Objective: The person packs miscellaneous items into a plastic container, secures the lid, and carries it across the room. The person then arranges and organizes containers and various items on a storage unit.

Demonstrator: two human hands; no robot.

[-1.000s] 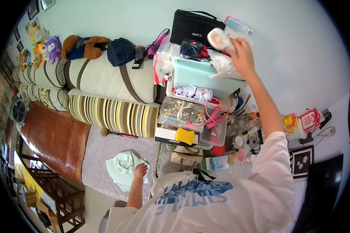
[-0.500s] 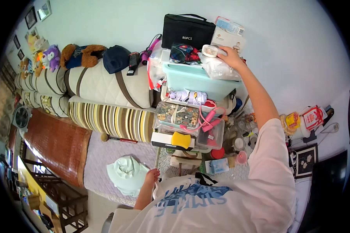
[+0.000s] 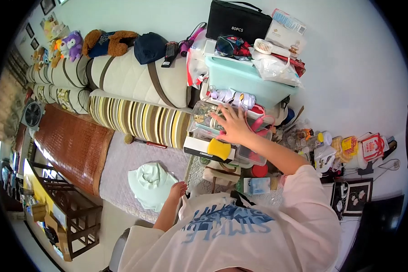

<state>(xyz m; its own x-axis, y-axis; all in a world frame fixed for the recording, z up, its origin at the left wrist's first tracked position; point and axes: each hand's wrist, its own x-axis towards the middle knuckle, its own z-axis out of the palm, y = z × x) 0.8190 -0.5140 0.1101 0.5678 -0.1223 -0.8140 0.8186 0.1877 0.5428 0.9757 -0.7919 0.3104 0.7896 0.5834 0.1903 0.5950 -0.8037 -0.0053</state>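
Note:
My right hand [image 3: 233,124] is over a clear plastic box [image 3: 198,119], its fingers spread and nothing in its grip. I cannot tell whether its fingertips touch the box. Just in front of that hand, a yellow sponge [image 3: 219,148] sits on a black-and-white box [image 3: 196,147]. Pink cord or handles [image 3: 259,123] show beside the fingers. Low at my side, my left hand [image 3: 179,189] has loosely extended fingers and holds nothing visible. Nearest to it is a pale mint hat [image 3: 150,181] on the sofa. A small white fan [image 3: 263,46] lies atop the mint storage bin [image 3: 240,79].
Behind the fan stand a black case [image 3: 238,22] and a white carton [image 3: 285,34]. A folded lilac umbrella [image 3: 233,97] lies below the bin. Jars and bottles [image 3: 303,138] crowd the right side. A striped cushion [image 3: 140,120] and a brush [image 3: 145,143] are at left.
My right hand has left the white fan on top of the bin and come down over the clear plastic box. The view has shifted slightly. My left hand remains low by the hat.

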